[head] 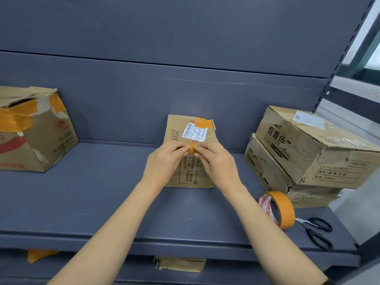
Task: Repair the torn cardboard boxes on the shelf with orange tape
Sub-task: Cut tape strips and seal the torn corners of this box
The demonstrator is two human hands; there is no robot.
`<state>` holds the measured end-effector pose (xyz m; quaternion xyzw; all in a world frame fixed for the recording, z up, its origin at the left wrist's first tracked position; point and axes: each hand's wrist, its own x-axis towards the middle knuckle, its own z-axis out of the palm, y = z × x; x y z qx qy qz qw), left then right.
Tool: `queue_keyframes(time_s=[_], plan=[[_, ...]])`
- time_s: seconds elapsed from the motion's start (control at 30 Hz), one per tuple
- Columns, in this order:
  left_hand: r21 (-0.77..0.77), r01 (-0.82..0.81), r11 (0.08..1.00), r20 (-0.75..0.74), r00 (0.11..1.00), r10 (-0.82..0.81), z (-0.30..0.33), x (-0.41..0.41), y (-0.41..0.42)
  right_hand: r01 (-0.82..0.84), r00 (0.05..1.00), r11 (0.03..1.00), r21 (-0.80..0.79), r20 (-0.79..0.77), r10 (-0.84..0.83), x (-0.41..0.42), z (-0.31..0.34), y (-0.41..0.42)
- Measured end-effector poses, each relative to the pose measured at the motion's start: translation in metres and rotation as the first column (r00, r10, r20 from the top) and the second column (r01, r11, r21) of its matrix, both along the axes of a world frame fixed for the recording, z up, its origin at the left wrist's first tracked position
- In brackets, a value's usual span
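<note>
on the shelf (102, 192) | left hand (164, 161) and right hand (218, 163) grip pinching orange tape strip (191, 149) | above small box (189, 173)

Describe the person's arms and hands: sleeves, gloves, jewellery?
Both forearms are bare, with no sleeves in view. The left hand and right hand wear no gloves, and no rings or watch show. Fingernails look short and unpainted.

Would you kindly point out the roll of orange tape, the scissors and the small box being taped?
roll of orange tape (286, 209), head view, on its orange outer band.
scissors (319, 239), head view, on a black handle loop.
small box (186, 177), head view, on its lower front face.
</note>
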<state>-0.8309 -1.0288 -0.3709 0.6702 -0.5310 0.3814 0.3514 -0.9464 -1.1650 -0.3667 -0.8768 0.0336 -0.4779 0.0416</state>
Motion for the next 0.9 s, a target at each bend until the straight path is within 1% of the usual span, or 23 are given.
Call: queue_keyframes(time_s=[0.07,0.23,0.33,0.47,0.53,0.6,0.67,0.73,0.8,0.9], plan=[[0.024,-0.009,1.0,0.012,1.0,0.009,0.003,0.005,-0.001,0.016,1.0,1.0,-0.014,-0.025,-0.016,0.002,0.002,-0.004],[0.042,-0.042,0.998,-0.047,0.998,0.044,0.003,0.004,-0.004,0.026,0.997,0.999,-0.028,-0.065,-0.027,0.005,0.003,-0.008],[0.056,-0.077,0.996,-0.044,0.996,0.079,0.007,0.0,-0.004,0.028,0.996,0.999,-0.021,-0.078,-0.029,0.006,0.006,-0.006],[0.12,-0.126,0.985,-0.014,0.992,0.129,0.018,-0.007,-0.004,0.065,0.989,0.996,-0.053,-0.132,-0.071,0.009,0.01,-0.002],[0.16,-0.137,0.978,-0.032,0.989,0.144,0.023,-0.009,-0.004,0.085,0.982,0.996,-0.032,-0.165,-0.089,0.009,0.013,-0.001],[0.203,-0.111,0.973,-0.075,0.989,0.129,0.027,-0.008,-0.003,0.089,0.973,0.996,-0.009,-0.212,-0.089,0.009,0.017,0.0],[0.271,-0.053,0.961,-0.166,0.981,0.101,0.034,-0.003,0.0,0.078,0.963,0.997,0.0,-0.26,-0.075,0.005,0.022,0.002],[0.326,-0.025,0.945,-0.248,0.963,0.111,0.04,0.005,0.007,0.086,0.942,0.995,0.053,-0.329,-0.064,-0.001,0.03,0.001],[0.308,-0.032,0.951,-0.255,0.96,0.114,0.041,0.013,0.016,0.086,0.936,0.993,0.079,-0.347,-0.054,-0.009,0.033,-0.004],[0.281,-0.023,0.959,-0.219,0.972,0.087,0.035,0.02,0.025,0.073,0.942,0.996,0.048,-0.331,-0.053,-0.016,0.034,-0.01]])
